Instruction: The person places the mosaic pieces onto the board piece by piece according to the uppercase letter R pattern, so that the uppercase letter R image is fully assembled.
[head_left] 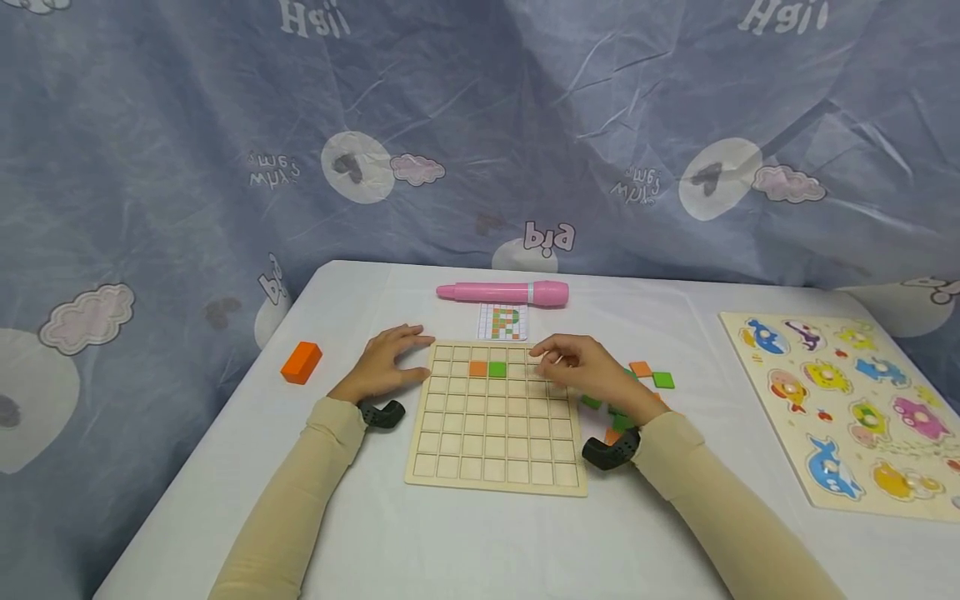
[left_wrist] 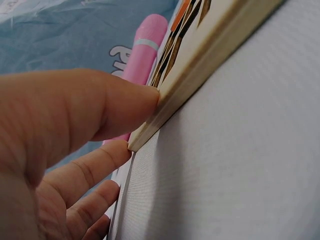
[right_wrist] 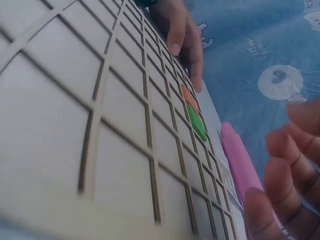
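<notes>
A wooden grid board [head_left: 495,487] lies on the white table. In its upper part, an orange tile [head_left: 478,368] and a green tile [head_left: 497,369] fill neighbouring squares. My left hand [head_left: 384,363] rests at the board's upper left edge, fingers spread; the left wrist view shows its thumb [left_wrist: 120,107] against the side of the board. Over the upper right squares is my right hand [head_left: 592,372], its fingers loosely bent. No tile shows between those fingers [right_wrist: 280,185] in the right wrist view.
Several loose green and orange tiles [head_left: 663,380] lie right of the board, partly behind the right forearm. A patterned card [head_left: 503,322] and a pink pen-shaped thing [head_left: 487,292] lie beyond it. An orange block [head_left: 302,362] sits left, an animal puzzle board [head_left: 843,417] right.
</notes>
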